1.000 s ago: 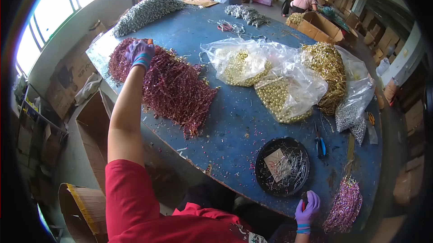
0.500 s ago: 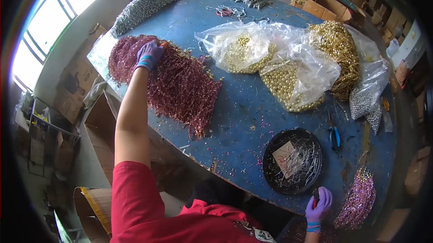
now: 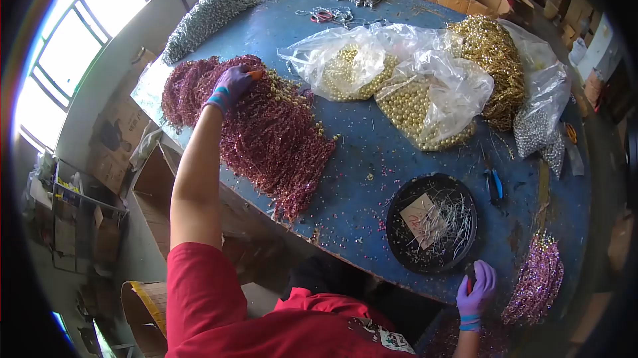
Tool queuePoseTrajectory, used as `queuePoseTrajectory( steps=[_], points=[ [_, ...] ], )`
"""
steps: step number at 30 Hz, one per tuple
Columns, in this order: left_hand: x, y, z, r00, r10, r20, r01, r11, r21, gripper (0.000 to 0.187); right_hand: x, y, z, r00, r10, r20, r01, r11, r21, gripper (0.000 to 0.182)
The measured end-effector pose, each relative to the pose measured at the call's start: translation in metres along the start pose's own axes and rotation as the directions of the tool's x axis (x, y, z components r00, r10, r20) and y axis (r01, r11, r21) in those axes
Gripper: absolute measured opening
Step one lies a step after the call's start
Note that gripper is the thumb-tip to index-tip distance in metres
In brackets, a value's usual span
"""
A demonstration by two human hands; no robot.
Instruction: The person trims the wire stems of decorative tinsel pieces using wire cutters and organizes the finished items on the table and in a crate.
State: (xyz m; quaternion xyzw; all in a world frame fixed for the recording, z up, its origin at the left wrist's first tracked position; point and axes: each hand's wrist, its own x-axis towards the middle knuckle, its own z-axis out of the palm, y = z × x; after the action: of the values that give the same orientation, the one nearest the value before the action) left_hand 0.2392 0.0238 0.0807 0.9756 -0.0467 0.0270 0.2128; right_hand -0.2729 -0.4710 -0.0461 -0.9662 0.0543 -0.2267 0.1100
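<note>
My left hand [image 3: 232, 87], in a purple glove, reaches onto a heap of dark pink sparkling bead strands [image 3: 276, 138]. Its fingers are bent, with something small and orange [image 3: 255, 75] at their tips, too small to name. Gold beads [image 3: 306, 105] line the heap's right edge. Close to the table's front edge, my right hand [image 3: 476, 288], also gloved, is closed around a tool with a black and red handle [image 3: 470, 279], mostly hidden by the fingers. A round black tray [image 3: 393, 241] with metal pins and a card lies just beyond it.
Plastic bags of gold beads [image 3: 425, 112] and a gold strand bundle [image 3: 498, 69] occupy the table's far right. Blue-handled pliers [image 3: 494, 187] and a pink tassel [image 3: 535, 281] lie on the right. Silver strands [image 3: 209, 22] and scissors [image 3: 321, 17] sit farther back. Cartons [image 3: 151, 192] stand at left.
My left hand has shifted slightly right and up over the pink strands. My right hand keeps its grip on the tool near the tray. The whole view has tilted a little.
</note>
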Motion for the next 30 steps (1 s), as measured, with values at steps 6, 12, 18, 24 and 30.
queuePoseTrajectory(
  steps=[6, 12, 18, 24, 30],
  points=[
    [0.020, -0.034, 0.005, 0.999, -0.031, 0.012, 0.033, 0.972, -0.234, 0.047, 0.002, -0.003, -0.004, 1.000, 0.021, 0.019, -0.021, 1.000, 0.008, 0.040],
    [-0.009, 0.005, 0.005, 0.853, 0.036, -0.520, 0.063, 0.983, 0.172, 0.033, 0.003, -0.002, -0.006, 0.999, 0.045, 0.027, -0.046, 0.999, 0.028, 0.041],
    [0.025, -0.031, -0.015, 0.847, 0.001, -0.532, 0.209, 0.919, 0.334, 0.064, 0.006, -0.003, -0.006, 0.999, 0.032, 0.027, -0.033, 0.999, 0.013, 0.041],
    [0.047, -0.083, 0.006, 0.969, -0.219, -0.118, 0.232, 0.967, 0.105, 0.076, 0.006, -0.002, -0.007, 0.996, 0.064, 0.054, -0.065, 0.998, 0.008, 0.040],
    [0.041, -0.105, 0.014, 0.992, -0.125, 0.012, 0.125, 0.979, -0.162, 0.066, 0.005, -0.002, -0.006, 0.995, 0.082, 0.058, -0.084, 0.996, 0.024, 0.041]
  ],
)
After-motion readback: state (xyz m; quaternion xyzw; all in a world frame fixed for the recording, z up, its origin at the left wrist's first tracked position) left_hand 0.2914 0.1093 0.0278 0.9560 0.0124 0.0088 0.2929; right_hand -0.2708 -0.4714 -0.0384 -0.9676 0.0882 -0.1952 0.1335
